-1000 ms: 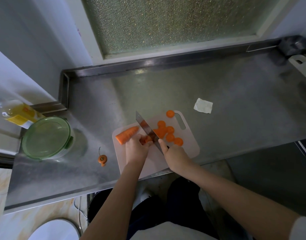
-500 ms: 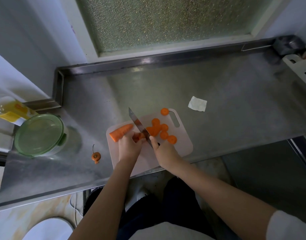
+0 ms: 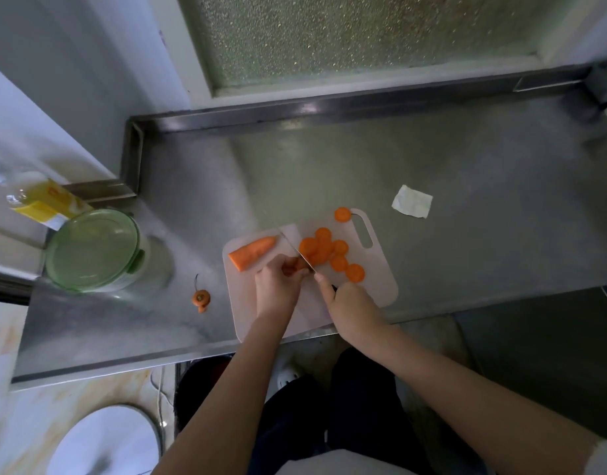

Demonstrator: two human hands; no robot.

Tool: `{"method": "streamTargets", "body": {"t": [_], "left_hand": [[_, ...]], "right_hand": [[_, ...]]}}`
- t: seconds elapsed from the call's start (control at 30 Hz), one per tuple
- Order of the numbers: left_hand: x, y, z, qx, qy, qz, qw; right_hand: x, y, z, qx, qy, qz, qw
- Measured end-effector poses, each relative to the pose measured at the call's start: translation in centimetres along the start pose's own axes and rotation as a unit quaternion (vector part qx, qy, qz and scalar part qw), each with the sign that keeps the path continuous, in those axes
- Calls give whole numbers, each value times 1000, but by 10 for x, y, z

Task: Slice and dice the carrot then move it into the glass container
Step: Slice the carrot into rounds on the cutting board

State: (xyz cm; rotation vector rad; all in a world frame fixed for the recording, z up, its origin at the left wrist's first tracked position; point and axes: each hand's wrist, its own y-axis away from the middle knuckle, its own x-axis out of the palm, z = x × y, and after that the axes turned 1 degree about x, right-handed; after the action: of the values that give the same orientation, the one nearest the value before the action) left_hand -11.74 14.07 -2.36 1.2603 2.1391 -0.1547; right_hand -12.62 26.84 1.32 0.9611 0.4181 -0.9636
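A pale cutting board [image 3: 381,286] lies at the steel counter's front edge. My left hand [image 3: 276,289] pins a short carrot piece [image 3: 292,266] on it, mostly hidden by my fingers. My right hand [image 3: 350,308] grips a knife [image 3: 296,252], forefinger along the spine, blade down edge-on against that piece. Several round carrot slices [image 3: 324,250] lie right of the blade; one slice [image 3: 343,214] sits at the board's far corner. The carrot's pointed end [image 3: 252,252] rests on the board's left. The glass container [image 3: 96,250] with a green lid stands far left.
A cut-off carrot top [image 3: 201,298] lies on the steel counter [image 3: 466,166] between container and board. A folded white paper [image 3: 412,201] lies behind the board to the right. A yellow bottle [image 3: 44,200] stands behind the container. A raised rim borders the counter's back and left.
The knife blade has come down from tilted up to edge-on against the carrot piece under my left hand. The camera view has shifted slightly; other objects stay put.
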Motion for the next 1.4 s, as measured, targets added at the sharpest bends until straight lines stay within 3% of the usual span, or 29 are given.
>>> {"method": "streamTargets", "body": {"t": [0.17,0.3,0.47,0.7,1.0,1.2,1.4], "left_hand": [[-2,-2,-5,-10,-3,15,1000],[-3,-5,-8,-25,5,24,999],[-4,-3,-9,-25,-1,31,999],[-6,-3,-8,-15,-10,30,999],[-8,4,-12,-22,47,16,999],[-5,1,-5,-23,61,8,998],[-4,1,-2,-31,76,6,997]], "right_hand": [[-7,-10,6,22,-12,16,1000],[-16,-15,15,70,-118,34,990],[-5,-26,22,5,-10,53,999],[-1,-37,26,-13,1,40,999],[-11,-44,24,18,-34,62,997],[-21,-36,16,-9,-64,-9,998],[-26,-31,17,1,-90,-10,996]]}}
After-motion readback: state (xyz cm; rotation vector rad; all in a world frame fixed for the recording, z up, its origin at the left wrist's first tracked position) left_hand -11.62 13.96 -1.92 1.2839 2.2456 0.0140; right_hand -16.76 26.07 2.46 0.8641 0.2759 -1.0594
